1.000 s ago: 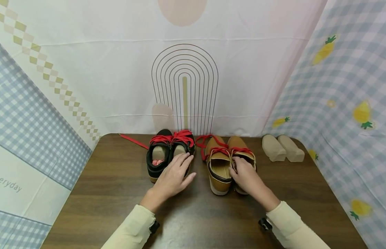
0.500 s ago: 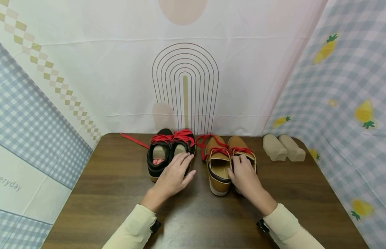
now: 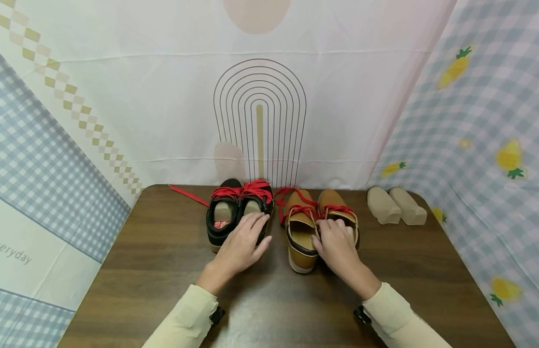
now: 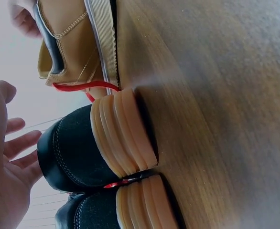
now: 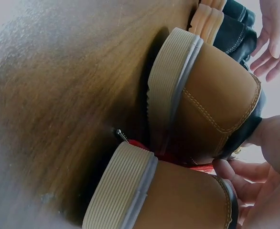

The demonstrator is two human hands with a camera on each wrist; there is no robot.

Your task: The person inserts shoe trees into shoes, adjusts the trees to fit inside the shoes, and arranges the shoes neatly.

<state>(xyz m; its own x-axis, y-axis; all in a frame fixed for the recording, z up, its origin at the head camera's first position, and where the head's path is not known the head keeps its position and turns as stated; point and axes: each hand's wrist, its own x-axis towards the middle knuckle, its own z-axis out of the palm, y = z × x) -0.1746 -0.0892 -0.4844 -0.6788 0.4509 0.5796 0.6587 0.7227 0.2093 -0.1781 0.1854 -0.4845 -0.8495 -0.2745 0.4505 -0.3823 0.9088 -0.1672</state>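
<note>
My right hand (image 3: 339, 246) pinches the inner collar of the left tan shoe (image 3: 299, 261), its thumb inside the opening and its fingers between the two shoes. Beside it stands the right tan shoe (image 3: 332, 198), partly hidden by that hand. Both have red laces and vacant openings. Over the right black shoe (image 4: 73, 148), my left hand (image 3: 241, 244) hovers or rests with fingers extended; contact is unclear. The left black shoe (image 3: 215, 237) stands against it. Each black shoe has a beige shoe insert (image 3: 223, 211) inside and red laces.
Two loose beige shoe inserts (image 3: 382, 207) lie at the back right of the wooden table (image 3: 269, 309). A red lace end (image 3: 189, 194) trails left from the black shoes. Loose red lace (image 3: 281, 208) lies between the pairs. Cloth hangs behind and at both sides.
My right hand has moved slightly left, its thumb now inside the left tan shoe's collar. That shoe's heel has shifted a little left. The left hand has hardly moved.
</note>
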